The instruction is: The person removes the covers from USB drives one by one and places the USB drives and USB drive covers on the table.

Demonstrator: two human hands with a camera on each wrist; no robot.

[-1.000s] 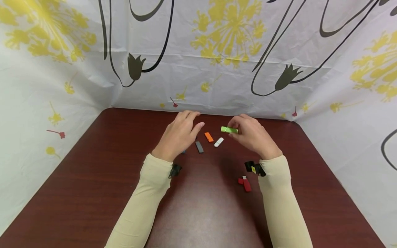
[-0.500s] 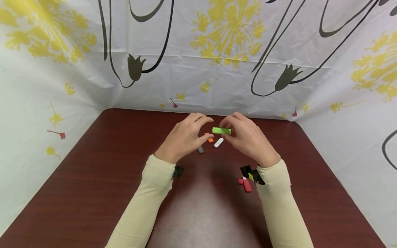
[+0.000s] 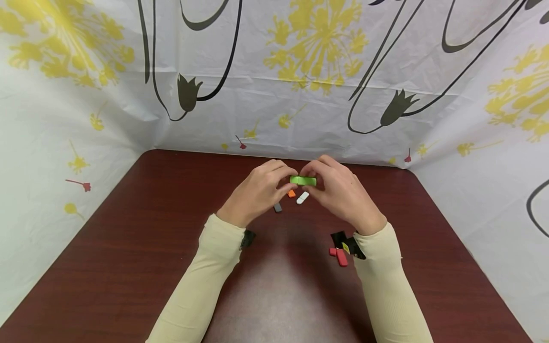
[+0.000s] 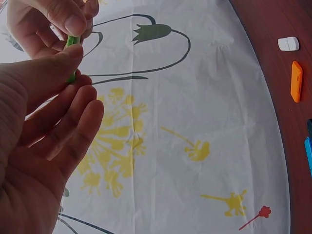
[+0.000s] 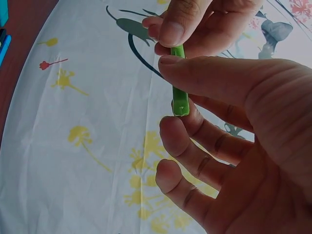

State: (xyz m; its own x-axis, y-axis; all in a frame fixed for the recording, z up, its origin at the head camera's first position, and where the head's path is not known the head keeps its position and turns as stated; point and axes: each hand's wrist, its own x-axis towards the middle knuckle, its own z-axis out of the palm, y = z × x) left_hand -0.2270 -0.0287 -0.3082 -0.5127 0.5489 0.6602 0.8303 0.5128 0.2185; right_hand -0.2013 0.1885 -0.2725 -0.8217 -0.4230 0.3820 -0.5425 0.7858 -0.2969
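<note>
A green capped USB flash drive (image 3: 307, 181) is held level between both hands above the far middle of the table. My left hand (image 3: 259, 195) pinches its left end, the cap, between thumb and fingertips. My right hand (image 3: 340, 195) pinches the body at the other end. In the right wrist view the green flash drive (image 5: 181, 103) has its end sticking out below the right thumb, while the left thumb covers the upper end. In the left wrist view only a short strip of the green flash drive (image 4: 72, 41) shows between the fingers.
On the dark red table (image 3: 128, 257) below lie white (image 3: 302, 198), orange (image 3: 291, 194) and grey (image 3: 278, 207) flash drives. Nearer, beside the right wrist strap, is a red flash drive (image 3: 341, 257) with its separate cap (image 3: 332, 251). A blue item (image 4: 308, 155) shows in the left wrist view.
My right hand has carried the green flash drive left, and my left hand has moved right to meet it. The left fingers, apart from it before, now pinch its cap end.
</note>
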